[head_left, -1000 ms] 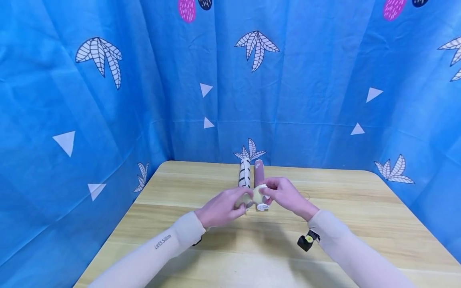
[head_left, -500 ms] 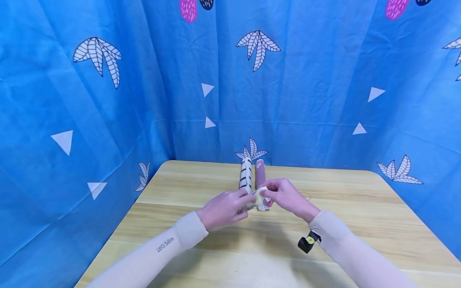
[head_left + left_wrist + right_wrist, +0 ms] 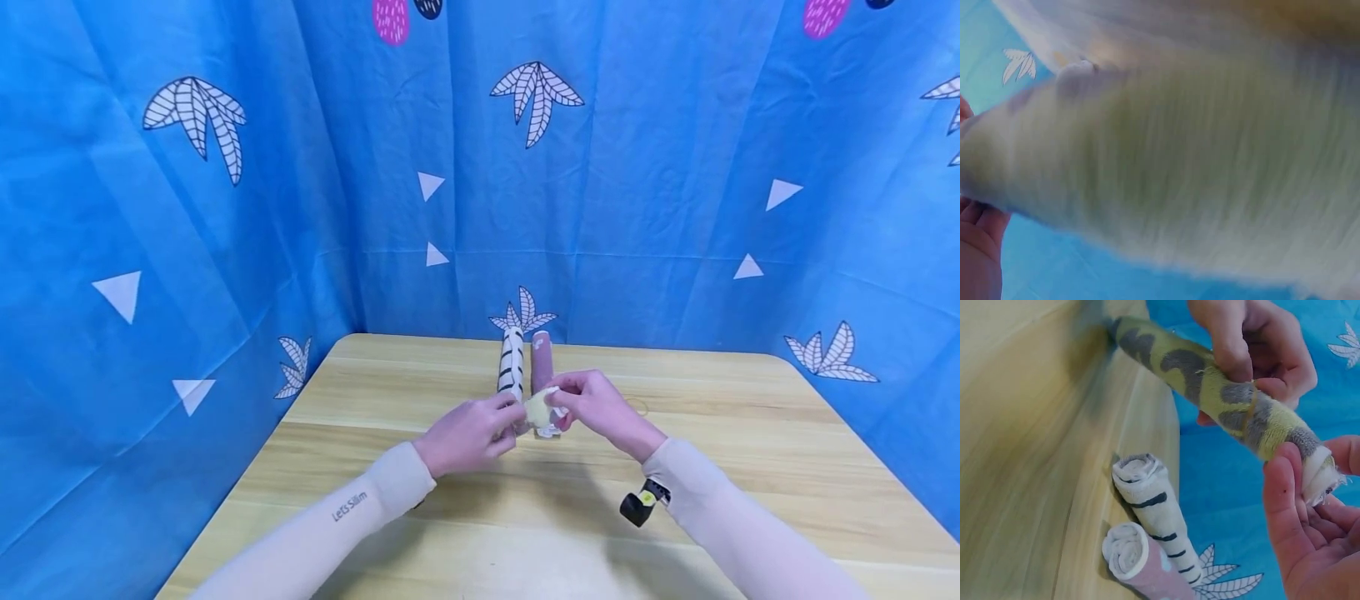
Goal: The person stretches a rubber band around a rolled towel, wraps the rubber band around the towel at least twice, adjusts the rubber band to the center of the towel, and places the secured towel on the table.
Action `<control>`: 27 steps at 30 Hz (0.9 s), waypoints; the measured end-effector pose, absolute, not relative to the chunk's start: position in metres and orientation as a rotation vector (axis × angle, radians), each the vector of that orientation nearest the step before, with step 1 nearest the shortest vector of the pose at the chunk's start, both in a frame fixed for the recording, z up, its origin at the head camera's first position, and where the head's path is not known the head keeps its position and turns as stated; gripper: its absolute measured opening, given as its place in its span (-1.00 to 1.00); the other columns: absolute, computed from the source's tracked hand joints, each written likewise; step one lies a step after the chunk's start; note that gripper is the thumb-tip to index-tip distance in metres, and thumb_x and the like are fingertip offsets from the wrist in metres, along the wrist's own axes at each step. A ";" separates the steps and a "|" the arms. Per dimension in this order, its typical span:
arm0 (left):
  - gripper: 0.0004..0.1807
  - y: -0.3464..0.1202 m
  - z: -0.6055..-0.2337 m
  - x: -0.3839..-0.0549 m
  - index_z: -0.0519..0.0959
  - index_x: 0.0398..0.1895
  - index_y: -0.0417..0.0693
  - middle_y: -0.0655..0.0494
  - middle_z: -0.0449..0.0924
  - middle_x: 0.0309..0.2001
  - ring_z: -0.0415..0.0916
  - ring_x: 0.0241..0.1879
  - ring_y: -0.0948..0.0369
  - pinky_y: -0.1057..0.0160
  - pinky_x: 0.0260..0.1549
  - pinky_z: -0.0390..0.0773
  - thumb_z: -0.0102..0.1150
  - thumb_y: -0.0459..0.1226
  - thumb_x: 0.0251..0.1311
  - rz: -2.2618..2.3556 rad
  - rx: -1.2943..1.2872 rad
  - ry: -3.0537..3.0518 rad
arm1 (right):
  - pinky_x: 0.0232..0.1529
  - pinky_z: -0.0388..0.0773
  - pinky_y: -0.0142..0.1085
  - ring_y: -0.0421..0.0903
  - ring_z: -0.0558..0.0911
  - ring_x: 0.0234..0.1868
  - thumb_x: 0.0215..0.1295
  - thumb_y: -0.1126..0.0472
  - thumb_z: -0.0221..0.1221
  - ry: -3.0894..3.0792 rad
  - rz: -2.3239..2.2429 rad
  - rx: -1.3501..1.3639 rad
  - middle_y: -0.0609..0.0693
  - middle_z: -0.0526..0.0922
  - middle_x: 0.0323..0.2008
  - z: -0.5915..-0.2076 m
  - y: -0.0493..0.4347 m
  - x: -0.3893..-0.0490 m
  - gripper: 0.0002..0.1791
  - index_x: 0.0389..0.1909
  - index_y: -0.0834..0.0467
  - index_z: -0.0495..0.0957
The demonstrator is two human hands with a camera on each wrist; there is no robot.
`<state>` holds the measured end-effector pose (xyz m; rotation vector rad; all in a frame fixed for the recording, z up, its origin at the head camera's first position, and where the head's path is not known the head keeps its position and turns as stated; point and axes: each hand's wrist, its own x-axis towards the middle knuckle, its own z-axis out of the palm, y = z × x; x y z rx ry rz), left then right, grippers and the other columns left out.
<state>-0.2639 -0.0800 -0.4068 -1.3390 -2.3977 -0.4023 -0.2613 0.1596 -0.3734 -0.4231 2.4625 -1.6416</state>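
A rolled towel (image 3: pixel 1194 372), yellow-green with grey patches, is held between both hands above the wooden table. My left hand (image 3: pixel 468 435) grips its middle, thumb beside a thin rubber band (image 3: pixel 1251 414) that circles the roll. The fingers of my right hand (image 3: pixel 596 408) hold its frayed white end, as the right wrist view shows up close. In the left wrist view the towel roll (image 3: pixel 1166 162) is large and blurred, covering most of the scene, with a few fingers at the left edge.
Two more rolled towels lie side by side toward the table's back: a white one with black stripes (image 3: pixel 511 362) and a mauve one (image 3: pixel 541 362). A thin loop (image 3: pixel 639 407) lies right of the right hand. Blue patterned curtains (image 3: pixel 645 167) surround the table (image 3: pixel 390 375).
My left hand has shifted slightly right, and its fingers, which were spread around the roll a second ago, have drawn closer together. The right hand stays almost still.
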 end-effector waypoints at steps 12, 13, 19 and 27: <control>-0.77 -0.089 -0.408 -0.274 0.46 -0.14 0.22 0.23 0.57 -0.19 0.41 -0.47 0.32 0.37 -0.55 0.42 0.03 -0.37 0.31 -1.128 -1.224 -2.613 | -0.23 0.67 -0.28 -0.03 0.69 -0.21 0.40 0.10 0.23 2.669 -1.442 -0.836 0.00 0.70 -0.05 -0.384 0.161 -0.257 -0.65 0.17 0.03 0.61; -0.75 -0.088 -0.408 -0.274 0.45 -0.13 0.23 0.21 0.58 -0.17 0.40 -0.50 0.31 0.37 -0.57 0.40 0.01 -0.38 0.31 -1.181 -1.210 -2.623 | -0.19 0.67 -0.28 -0.05 0.68 -0.16 0.38 0.08 0.26 2.680 -1.425 -0.892 -0.02 0.69 0.02 -0.385 0.162 -0.256 -0.63 0.18 0.00 0.61; -0.66 -0.087 -0.406 -0.271 0.46 0.07 0.33 0.23 0.61 0.03 0.59 -0.25 0.30 0.28 -0.41 0.56 0.00 -0.34 0.38 -1.227 -1.181 -2.617 | -0.19 0.64 -0.34 -0.17 0.63 -0.18 0.35 0.05 0.29 2.764 -1.369 -0.967 -0.06 0.70 -0.01 -0.385 0.162 -0.255 -0.62 0.16 -0.02 0.62; -0.53 -0.086 -0.412 -0.264 0.41 0.30 0.34 0.29 0.52 0.11 0.62 -0.03 0.30 0.29 0.00 0.63 0.24 -0.08 0.35 -0.803 -1.280 -2.487 | -0.41 0.61 -0.33 -0.06 0.65 -0.38 0.38 0.10 0.26 2.706 -1.512 -0.692 -0.01 0.73 -0.33 -0.381 0.159 -0.260 -0.65 0.08 0.20 0.65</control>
